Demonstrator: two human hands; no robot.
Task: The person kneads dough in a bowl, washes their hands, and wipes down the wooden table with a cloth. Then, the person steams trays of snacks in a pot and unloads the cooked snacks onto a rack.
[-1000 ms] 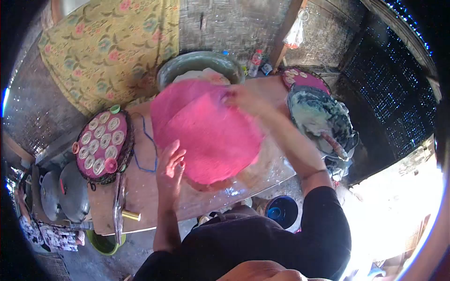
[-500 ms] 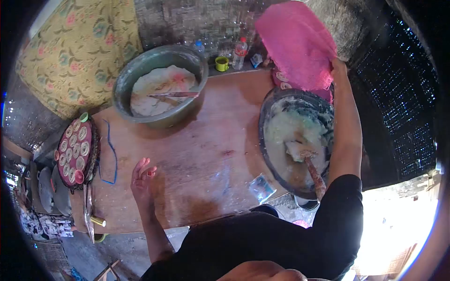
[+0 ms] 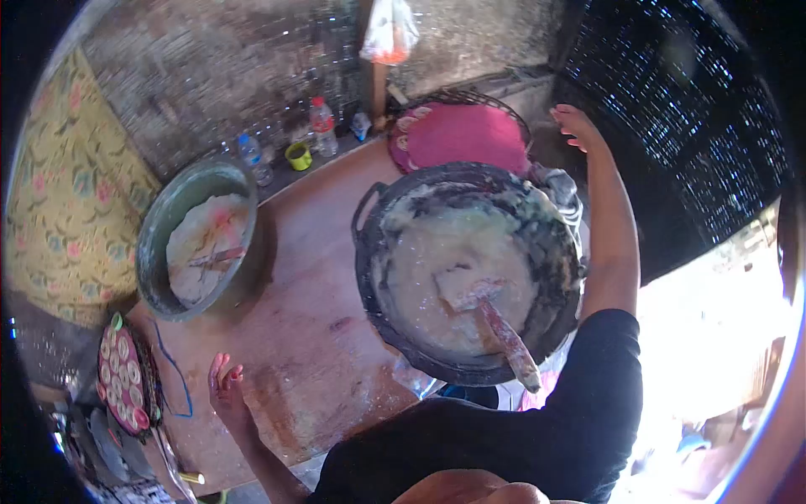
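Observation:
My left hand point(image 3: 228, 396) hovers over the near left part of the wooden table point(image 3: 311, 336), fingers apart and curled a little, holding nothing. At the upper right, my right hand point(image 3: 574, 126) is raised, empty, its fingers loosely spread, just right of the round tray covered by a pink cloth point(image 3: 467, 137). Pale rings show at the cloth's left edge. Below the tray stands a big dark pan point(image 3: 367, 281) of pale, thick batter, with a smeared wooden-handled paddle point(image 3: 510, 343) resting in it.
A green basin point(image 3: 151, 260) of pale flour with a tool in it stands at the left. Beyond it are two bottles point(image 3: 322, 126) and a yellow-green cup point(image 3: 298, 156). Another round tray point(image 3: 122, 378) with several pale rings lies far left, near a blue cord point(image 3: 175, 370).
The pink cloth has gone from over the table's middle to the far right tray, and my right hand has let it go. The view has turned right.

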